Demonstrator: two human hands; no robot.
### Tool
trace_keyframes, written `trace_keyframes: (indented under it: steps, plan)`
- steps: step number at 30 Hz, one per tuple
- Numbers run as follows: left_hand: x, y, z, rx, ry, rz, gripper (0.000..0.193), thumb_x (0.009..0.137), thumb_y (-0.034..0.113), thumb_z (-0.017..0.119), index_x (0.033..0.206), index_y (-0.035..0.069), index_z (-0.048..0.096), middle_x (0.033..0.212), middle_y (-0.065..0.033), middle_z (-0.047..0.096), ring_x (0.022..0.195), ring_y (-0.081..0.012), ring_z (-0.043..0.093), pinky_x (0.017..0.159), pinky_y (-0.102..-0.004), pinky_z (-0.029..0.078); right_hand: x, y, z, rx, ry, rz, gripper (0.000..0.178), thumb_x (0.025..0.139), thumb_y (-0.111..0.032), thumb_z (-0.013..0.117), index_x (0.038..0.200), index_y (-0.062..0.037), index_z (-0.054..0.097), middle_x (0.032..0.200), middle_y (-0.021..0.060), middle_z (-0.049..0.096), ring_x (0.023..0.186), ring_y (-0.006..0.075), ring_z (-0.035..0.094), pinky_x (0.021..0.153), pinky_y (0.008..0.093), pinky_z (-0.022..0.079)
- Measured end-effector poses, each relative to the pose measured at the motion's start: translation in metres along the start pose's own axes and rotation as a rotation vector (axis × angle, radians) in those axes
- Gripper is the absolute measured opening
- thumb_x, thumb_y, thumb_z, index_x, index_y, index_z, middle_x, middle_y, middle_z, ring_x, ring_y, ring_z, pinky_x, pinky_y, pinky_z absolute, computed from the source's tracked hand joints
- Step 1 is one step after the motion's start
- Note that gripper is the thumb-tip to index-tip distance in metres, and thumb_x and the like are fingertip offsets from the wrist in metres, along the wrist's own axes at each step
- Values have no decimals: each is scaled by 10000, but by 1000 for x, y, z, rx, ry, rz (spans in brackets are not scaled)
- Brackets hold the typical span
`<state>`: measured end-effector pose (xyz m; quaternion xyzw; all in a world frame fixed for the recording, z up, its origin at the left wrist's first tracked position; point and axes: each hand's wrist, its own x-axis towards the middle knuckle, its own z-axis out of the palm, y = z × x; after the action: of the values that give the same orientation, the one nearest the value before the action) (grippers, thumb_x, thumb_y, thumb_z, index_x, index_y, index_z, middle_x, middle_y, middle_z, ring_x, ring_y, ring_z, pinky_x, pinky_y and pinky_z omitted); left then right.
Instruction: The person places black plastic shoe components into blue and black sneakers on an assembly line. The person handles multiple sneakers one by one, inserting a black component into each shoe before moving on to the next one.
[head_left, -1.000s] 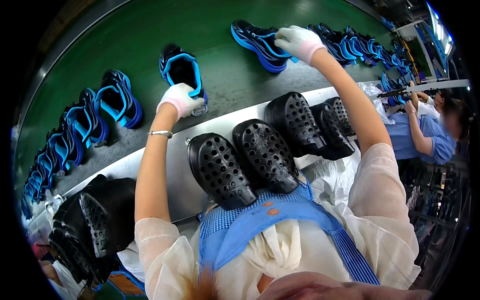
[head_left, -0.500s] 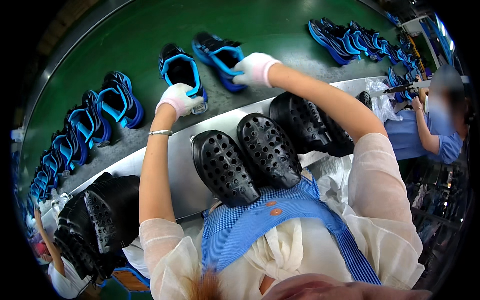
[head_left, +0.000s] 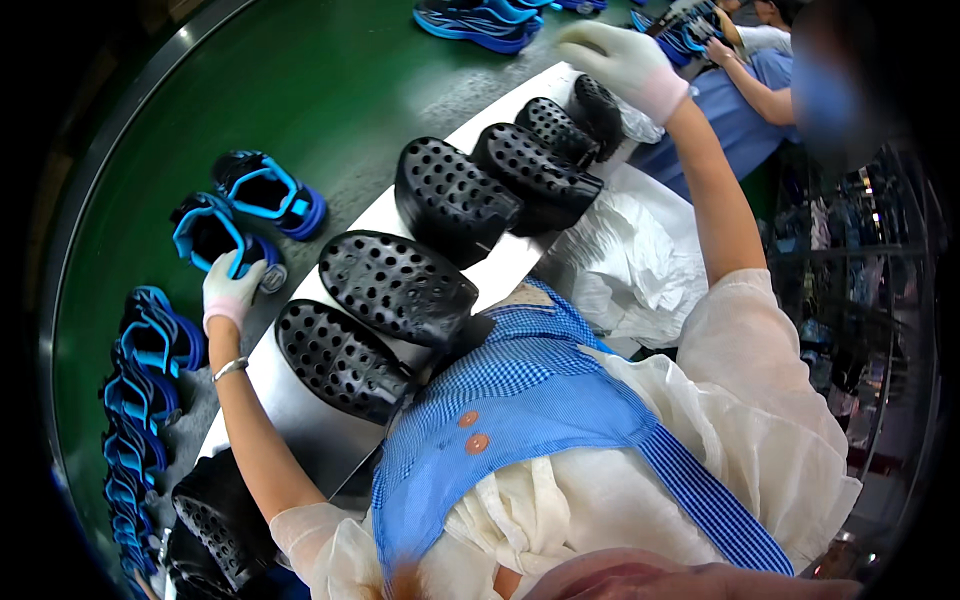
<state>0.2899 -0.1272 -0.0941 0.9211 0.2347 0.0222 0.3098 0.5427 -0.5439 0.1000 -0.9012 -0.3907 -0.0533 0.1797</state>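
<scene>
My left hand [head_left: 232,290], in a white glove, grips the heel collar of a black-and-blue sneaker [head_left: 208,228] on the green table. Against that shoe stands another sneaker [head_left: 268,195] of the same kind, toe pointing away from me. At the upper right my gloved right hand [head_left: 620,68] is stretched out with nothing in it, its fingers apart and slightly bent. The closest things to it are a row of sneakers [head_left: 478,24] and a small perforated black shoe form [head_left: 597,110].
Several perforated black shoe forms [head_left: 395,285] line the metal ledge [head_left: 300,430] before my apron. Crumpled white plastic [head_left: 635,260] lies right of them. More sneakers [head_left: 135,420] form a row at left. A co-worker in blue [head_left: 725,115] works at upper right.
My right hand has let go of its sneaker and swung far to the upper right. My left hand stays at the other sneaker's heel. The whole view has turned.
</scene>
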Motion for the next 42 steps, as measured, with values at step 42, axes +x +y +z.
trace_keyframes:
  steps: [42]
  plan:
    - [-18, -22, -8, 146, 107, -26, 481, 789, 317, 657, 1168, 33, 570, 1149, -145, 576, 1062, -310, 558, 919, -340, 428, -66, 145, 50, -69, -208, 248, 397, 704, -234, 682, 1019, -25, 562, 956, 137, 592, 910, 277, 580, 816, 345, 466]
